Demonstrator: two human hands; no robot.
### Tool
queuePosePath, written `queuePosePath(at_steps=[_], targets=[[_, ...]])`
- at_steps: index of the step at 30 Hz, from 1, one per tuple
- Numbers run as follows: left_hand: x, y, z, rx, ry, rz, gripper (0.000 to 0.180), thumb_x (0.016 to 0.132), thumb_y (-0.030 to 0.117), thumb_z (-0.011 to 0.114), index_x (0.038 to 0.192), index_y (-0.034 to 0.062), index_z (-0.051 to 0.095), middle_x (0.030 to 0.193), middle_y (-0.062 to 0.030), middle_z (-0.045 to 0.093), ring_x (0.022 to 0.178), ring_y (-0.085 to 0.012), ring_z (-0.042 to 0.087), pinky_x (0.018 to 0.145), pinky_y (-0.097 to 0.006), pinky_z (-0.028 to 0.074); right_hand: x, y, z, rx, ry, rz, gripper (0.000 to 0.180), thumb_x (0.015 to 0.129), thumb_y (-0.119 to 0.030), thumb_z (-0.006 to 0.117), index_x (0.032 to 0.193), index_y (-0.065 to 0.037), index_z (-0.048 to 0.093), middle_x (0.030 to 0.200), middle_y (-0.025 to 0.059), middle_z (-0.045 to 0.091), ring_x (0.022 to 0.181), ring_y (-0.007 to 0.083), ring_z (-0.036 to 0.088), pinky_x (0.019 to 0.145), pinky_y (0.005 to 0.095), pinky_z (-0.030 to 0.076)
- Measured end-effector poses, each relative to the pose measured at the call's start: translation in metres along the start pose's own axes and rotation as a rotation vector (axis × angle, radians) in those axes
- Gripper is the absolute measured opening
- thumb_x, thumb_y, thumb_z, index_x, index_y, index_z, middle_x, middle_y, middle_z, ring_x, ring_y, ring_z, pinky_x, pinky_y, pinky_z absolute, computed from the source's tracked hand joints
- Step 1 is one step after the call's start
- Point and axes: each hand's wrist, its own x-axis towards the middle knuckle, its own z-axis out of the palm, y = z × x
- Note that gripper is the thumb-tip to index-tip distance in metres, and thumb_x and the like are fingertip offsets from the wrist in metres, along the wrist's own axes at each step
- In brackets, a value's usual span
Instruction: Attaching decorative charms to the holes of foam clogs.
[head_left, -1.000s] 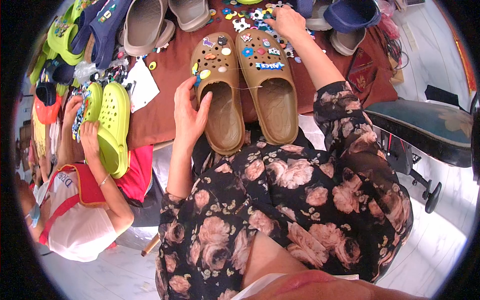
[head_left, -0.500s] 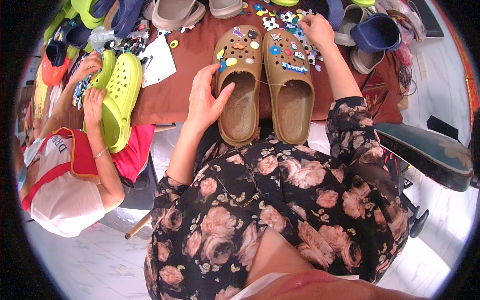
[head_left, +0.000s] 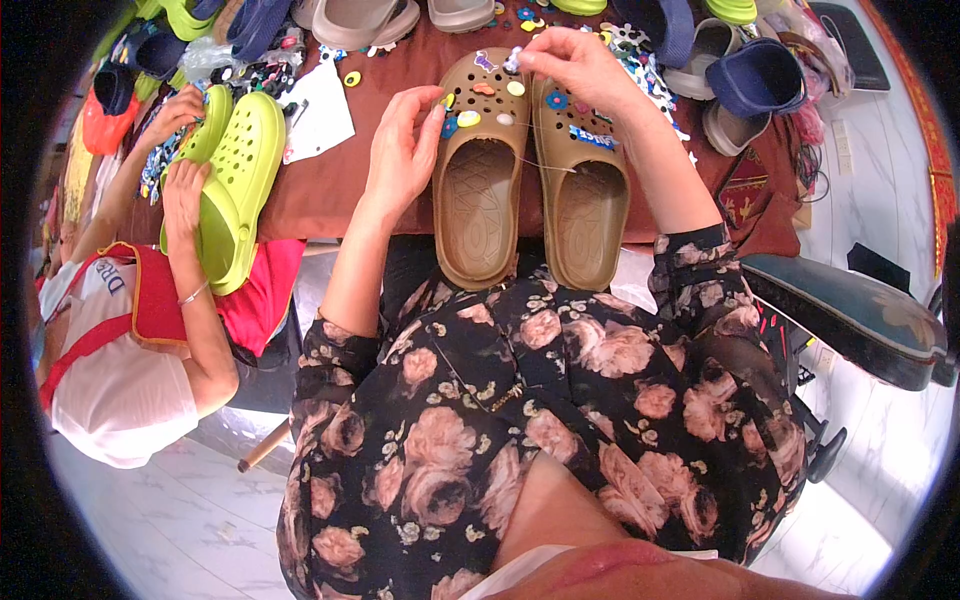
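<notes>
Two brown clogs lie side by side with their toes away from me. Their perforated tops carry colourful shoe charms, among them a blue flower charm and a round yellow charm. My right hand reaches over the right clog's toe and pinches a small pale shoe charm at the left clog's toe. Part of the right clog's top is hidden beneath this hand. My left hand is at the outer side of the left clog, fingers bent but loose, holding nothing. A thin clear thread spans the two clogs.
Loose charms are strewn over the brown-red cloth. Grey clogs and navy clogs stand around. A white sheet lies to the left. There, a co-worker's hands hold lime-green clogs.
My right hand has come from the loose charms to the left clog's toe, bringing a small pale charm. My left hand has shifted slightly up and left, its thumb now nearer its fingers.
</notes>
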Motion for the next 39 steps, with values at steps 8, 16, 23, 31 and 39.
queuePosePath(at_steps=[8,16,23,31,39], targets=[[0.033,-0.003,0.016,-0.06,-0.012,0.013,0.022,0.086,0.016,0.053,0.103,0.0038,0.06,0.098,-0.013,0.06,0.097,-0.0249,0.052,0.081,-0.033,0.043,0.012,0.001,0.025,0.029,-0.256,-0.075,0.018,0.087,-0.021,0.056,0.086,-0.003,0.058,0.077,0.0004,0.06,0.07,0.008,0.053,0.065,0.0233,0.044],[0.037,0.005,0.02,-0.519,-0.035,-0.341,0.017,0.083,0.012,0.061,0.095,-0.0002,0.062,0.084,-0.0053,0.063,0.076,-0.0087,0.057,0.069,-0.023,0.046,0.013,-0.001,0.03,0.161,-0.239,-0.016,0.021,0.089,-0.024,0.053,0.093,-0.004,0.059,0.082,0.0009,0.06,0.071,0.0064,0.05,0.066,0.0199,0.043],[0.051,-0.034,0.013,-0.829,0.086,-0.541,0.019,0.081,0.015,0.064,0.093,0.0004,0.061,0.083,-0.0039,0.063,0.069,-0.008,0.054,0.062,-0.021,0.044,0.014,0.002,0.024,0.105,-0.062,0.001,0.025,0.086,-0.027,0.057,0.094,-0.003,0.06,0.08,0.0014,0.063,0.066,0.0068,0.053,0.06,0.022,0.045],[0.063,-0.029,0.02,-0.695,-0.128,-0.609,0.018,0.08,0.012,0.063,0.094,0.0011,0.062,0.086,-0.0043,0.062,0.075,-0.011,0.055,0.066,-0.022,0.044,0.014,0.006,0.024,0.051,-0.048,-0.001,0.025,0.086,-0.026,0.058,0.092,-0.002,0.061,0.076,0.0015,0.061,0.063,0.0074,0.053,0.058,0.0225,0.045],[0.067,-0.03,0.028,-0.552,-0.093,-0.564,0.017,0.074,0.008,0.07,0.086,-0.0002,0.062,0.08,-0.0068,0.063,0.069,-0.0118,0.058,0.061,-0.025,0.048,0.017,0.005,0.028,-0.388,0.001,-0.241,0.022,0.085,-0.023,0.056,0.096,-0.005,0.061,0.082,0.0039,0.061,0.076,0.013,0.056,0.07,0.0273,0.046]])
